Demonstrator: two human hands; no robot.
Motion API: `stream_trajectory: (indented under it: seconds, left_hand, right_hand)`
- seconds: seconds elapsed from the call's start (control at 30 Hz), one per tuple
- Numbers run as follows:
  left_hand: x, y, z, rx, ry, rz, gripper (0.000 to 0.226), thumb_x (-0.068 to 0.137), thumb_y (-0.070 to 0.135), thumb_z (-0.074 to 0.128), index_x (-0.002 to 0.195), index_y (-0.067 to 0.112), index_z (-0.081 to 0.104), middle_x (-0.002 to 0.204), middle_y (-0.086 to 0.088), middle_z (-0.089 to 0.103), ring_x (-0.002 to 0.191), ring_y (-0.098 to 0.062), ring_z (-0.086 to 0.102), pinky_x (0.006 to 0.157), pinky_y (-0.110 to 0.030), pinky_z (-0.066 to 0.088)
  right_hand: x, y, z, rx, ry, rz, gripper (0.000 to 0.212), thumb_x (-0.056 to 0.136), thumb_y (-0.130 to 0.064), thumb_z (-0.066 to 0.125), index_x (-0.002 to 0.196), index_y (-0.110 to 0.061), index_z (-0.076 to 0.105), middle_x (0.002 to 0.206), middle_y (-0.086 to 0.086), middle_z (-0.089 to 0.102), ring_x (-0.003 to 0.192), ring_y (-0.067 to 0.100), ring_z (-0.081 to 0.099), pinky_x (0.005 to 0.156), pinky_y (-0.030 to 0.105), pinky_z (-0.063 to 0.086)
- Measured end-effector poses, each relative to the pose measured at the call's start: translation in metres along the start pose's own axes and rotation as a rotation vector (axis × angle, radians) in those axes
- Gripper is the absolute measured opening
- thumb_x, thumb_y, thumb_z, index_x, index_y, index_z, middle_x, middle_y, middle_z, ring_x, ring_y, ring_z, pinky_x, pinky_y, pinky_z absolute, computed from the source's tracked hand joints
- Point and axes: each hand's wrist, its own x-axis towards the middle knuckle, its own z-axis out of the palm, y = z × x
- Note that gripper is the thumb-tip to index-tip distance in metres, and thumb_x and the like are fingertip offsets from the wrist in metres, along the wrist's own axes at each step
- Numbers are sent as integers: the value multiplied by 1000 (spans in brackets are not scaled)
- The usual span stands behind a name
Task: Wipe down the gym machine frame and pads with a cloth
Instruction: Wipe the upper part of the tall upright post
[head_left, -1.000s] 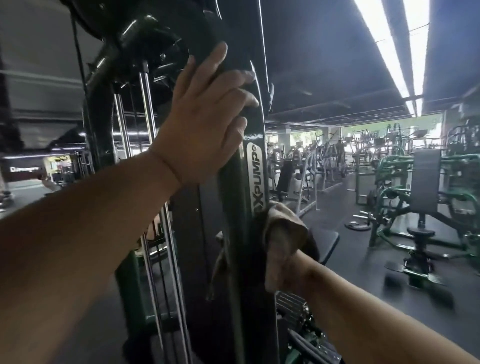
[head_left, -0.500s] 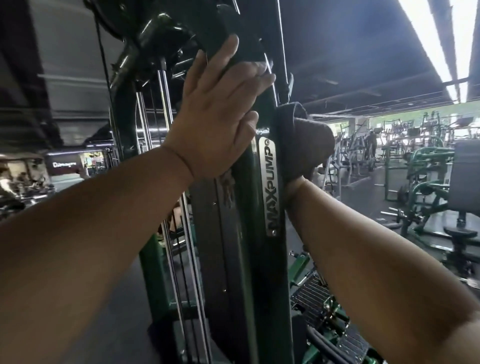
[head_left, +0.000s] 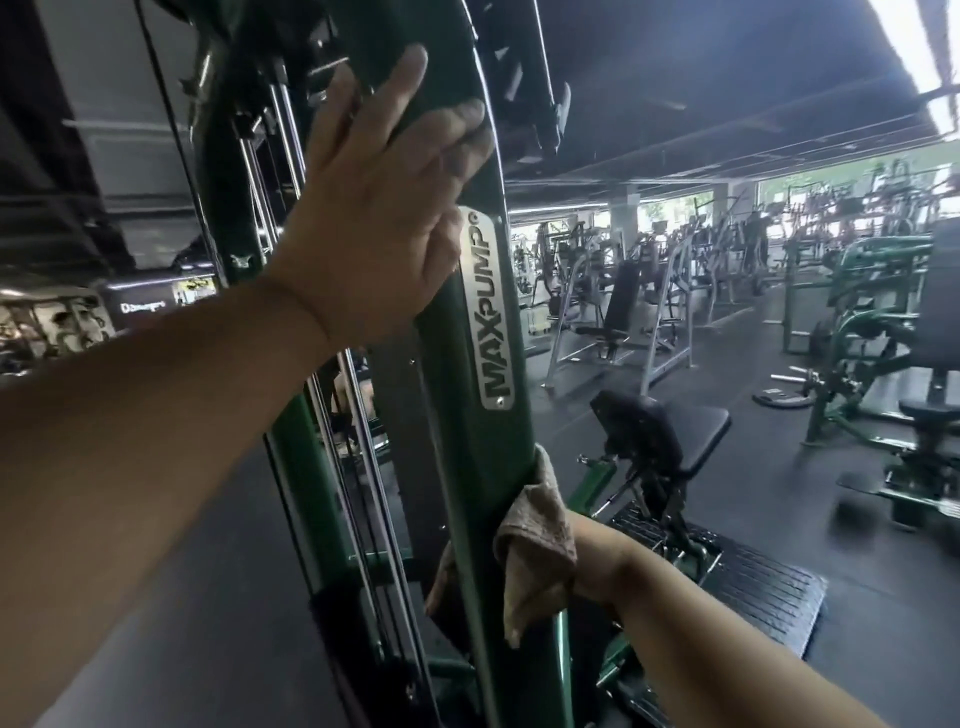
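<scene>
Frame post: the dark green upright (head_left: 467, 415) runs nearly vertical, leaning slightly left toward its top; both ends are cut off by the picture edges.
Nameplate: a silver MAXPUMP plate (head_left: 485, 306) lies lengthwise along the post.
Left hand: the left hand (head_left: 379, 208) lies flat on the post above the plate, fingers straight and spread.
Cloth: the tan cloth (head_left: 540, 540) is pressed against the post's right edge, below the plate.
Right hand: the right hand (head_left: 589, 551) is mostly hidden under the cloth; its grip cannot be told.
Seat pad: a black pad (head_left: 670, 431) sits right of the post.
</scene>
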Motion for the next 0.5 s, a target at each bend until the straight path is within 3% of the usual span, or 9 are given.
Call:
stream_trajectory:
  seconds: [0.07, 0.13, 0.27, 0.4, 0.5]
  left_hand:
    - [-16, 11, -2, 9, -85, 101, 48, 106, 27, 44, 152, 17, 53, 161, 1, 48, 161, -35, 16, 127, -63, 9]
    - [-35, 25, -1, 27, -171, 201, 47, 106, 29, 42, 150, 18, 56, 160, 1, 49, 161, -34, 18, 126, -65, 10]
    - [-86, 53, 3, -17, -222, 285, 45, 106, 28, 48, 148, 18, 59, 159, -2, 51, 159, -34, 25, 126, -64, 14]
    - [-135, 71, 6, -75, -185, 218, 50, 105, 28, 54, 155, 19, 52, 166, -2, 41, 159, -34, 24, 124, -64, 21]
    - [-157, 85, 9, -166, -145, 19, 56, 103, 32, 60, 157, 22, 48, 168, -6, 35, 157, -38, 26, 123, -65, 23]
  right_hand:
    - [-4, 20, 1, -55, -33, -54, 14, 86, -7, 68, 93, -12, 79, 92, 1, 77, 89, 14, 72, 82, 28, 56]
    - [-1, 32, 1, -22, 16, -12, 22, 83, -15, 73, 101, -3, 76, 97, 12, 74, 93, 26, 69, 83, 36, 56]
    - [-4, 51, -1, -62, 36, 9, 8, 90, -5, 69, 98, -3, 69, 92, 9, 73, 87, 23, 68, 82, 35, 57]
    - [-10, 70, -5, -44, -32, 91, 10, 83, -8, 75, 89, -14, 79, 91, 4, 77, 84, 16, 73, 78, 30, 57]
    - [-6, 64, -9, 24, -44, 58, 12, 85, -15, 76, 97, -15, 78, 97, 4, 78, 88, 17, 74, 83, 32, 59]
